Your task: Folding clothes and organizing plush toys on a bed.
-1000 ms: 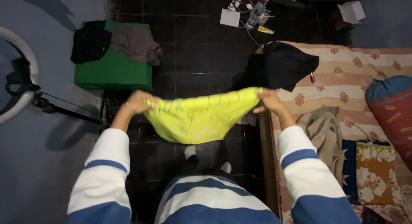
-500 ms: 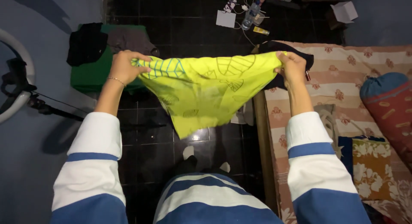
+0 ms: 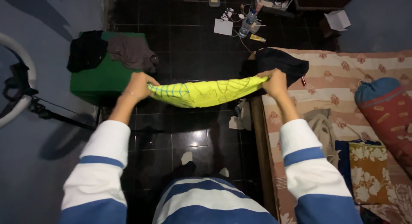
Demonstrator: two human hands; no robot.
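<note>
Head view | left hand [image 3: 138, 86] and right hand [image 3: 274, 83] each pinch one end of the yellow garment [image 3: 206, 92], stretched level in mid-air above the dark tiled floor [image 3: 189, 52], beside the bed [image 3: 343, 99] | judged: one lengthwise fold made, not laid down.

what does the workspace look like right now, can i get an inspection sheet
surface: dark tiled floor; bed with patterned sheet at right
job's things: yellow-green garment stretched in the air between both hands
clutter: green box with dark clothes on it; black garment on bed corner; bottle and papers on floor
hands: left hand and right hand each grip one end
cables: thin cord near the bottle
surroundings: ring light on stand at left; red-blue bolster
</note>
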